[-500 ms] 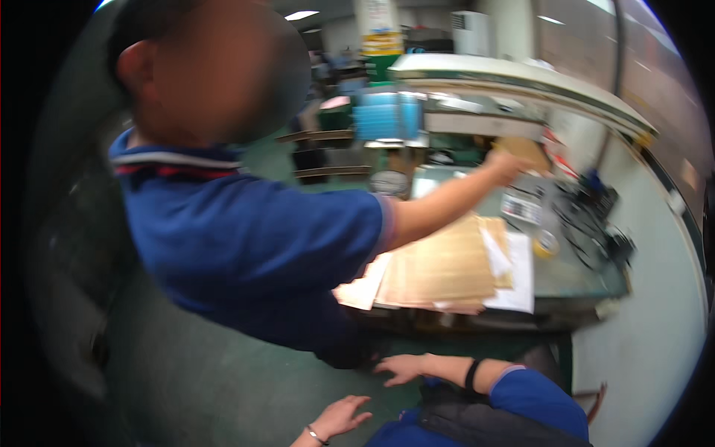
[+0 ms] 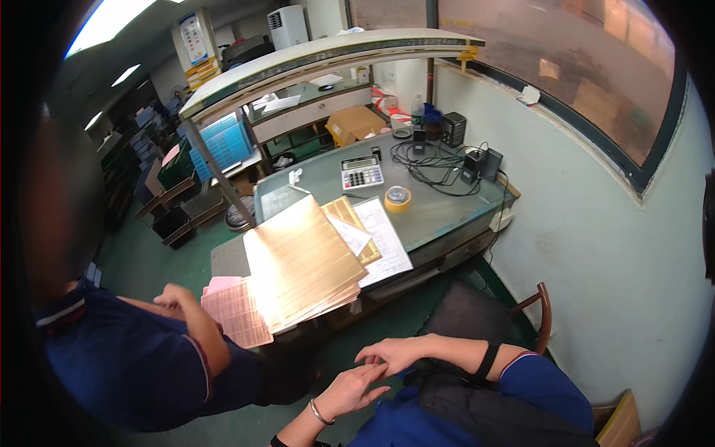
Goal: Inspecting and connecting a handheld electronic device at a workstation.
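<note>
A: State of your hands?
B: Your bare left hand [image 2: 348,392], with a silver metal bangle [image 2: 318,414] at the wrist, has its thumb parted from the fingers and nothing visible in it. Your bare right hand [image 2: 396,354] meets its fingertips; whether those right fingers pinch anything cannot be told.
A: Hazards noted?
B: In judgement, the fanned stack of shiny, copper-coloured rectangular sheets [image 2: 302,253] could slide or bend at the corners. The likely cause: a sleeve or elbow catching the near edge, where the lower sheets sit unevenly. The co-worker in a dark-blue shirt [image 2: 134,365], at your nine o'clock, stands close to a pinkish striped sheet [image 2: 234,309] at your ten; an arm there could disturb it too.
A: Position of the stack?
B: Your eleven o'clock, apart from both hands, on the green-topped desk [image 2: 447,212].
A: Beyond that?
B: At twelve, a printed white paper sheet [image 2: 386,242], then a round yellow tape roll [image 2: 398,206], then a pale rectangular calculator [image 2: 363,175]. Tangled black cables [image 2: 439,179] lie toward one.
</note>
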Demonstrator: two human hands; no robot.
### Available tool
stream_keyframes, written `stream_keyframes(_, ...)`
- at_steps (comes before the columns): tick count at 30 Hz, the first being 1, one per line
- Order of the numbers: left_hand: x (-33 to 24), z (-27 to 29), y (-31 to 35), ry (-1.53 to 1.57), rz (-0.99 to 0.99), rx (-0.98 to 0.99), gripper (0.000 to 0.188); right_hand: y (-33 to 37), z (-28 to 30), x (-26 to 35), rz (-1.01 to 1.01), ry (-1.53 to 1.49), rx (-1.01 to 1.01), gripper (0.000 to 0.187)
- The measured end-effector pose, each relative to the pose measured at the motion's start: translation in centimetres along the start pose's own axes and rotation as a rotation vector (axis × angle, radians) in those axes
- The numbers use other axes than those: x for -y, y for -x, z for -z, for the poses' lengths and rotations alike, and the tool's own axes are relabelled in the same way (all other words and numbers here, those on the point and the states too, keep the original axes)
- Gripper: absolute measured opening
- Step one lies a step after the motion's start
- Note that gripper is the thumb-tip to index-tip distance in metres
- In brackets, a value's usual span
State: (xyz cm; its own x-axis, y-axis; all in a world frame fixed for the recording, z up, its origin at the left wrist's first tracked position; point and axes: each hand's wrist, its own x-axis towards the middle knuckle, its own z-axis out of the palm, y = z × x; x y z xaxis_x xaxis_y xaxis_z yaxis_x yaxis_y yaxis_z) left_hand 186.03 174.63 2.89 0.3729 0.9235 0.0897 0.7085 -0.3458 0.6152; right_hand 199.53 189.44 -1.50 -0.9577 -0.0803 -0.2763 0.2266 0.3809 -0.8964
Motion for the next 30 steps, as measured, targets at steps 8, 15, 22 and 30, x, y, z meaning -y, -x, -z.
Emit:
stream_keyframes(8,3.7,1.1,-4.0,0.075,0.133,0.117,0.044,7.6,22.9,-5.8,-0.307,0.172,-0.753,0.101)
stream_keyframes(15,3.4,1.3,1.1,0.034,0.534,-0.049,0.043,5.0,46.7,-16.7,-0.604,0.463,-1.185,0.091)
stream_keyframes(22,0.9,0.1,6.6,0.133,0.817,-0.081,0.049,-2.5,48.0,-29.5,-0.424,0.384,-1.279,0.067)
stream_keyframes(30,-2.4,0.0,7.2,0.095,0.712,-0.178,0.048,-9.7,18.9,-4.0,-0.133,0.139,-0.086,0.074)
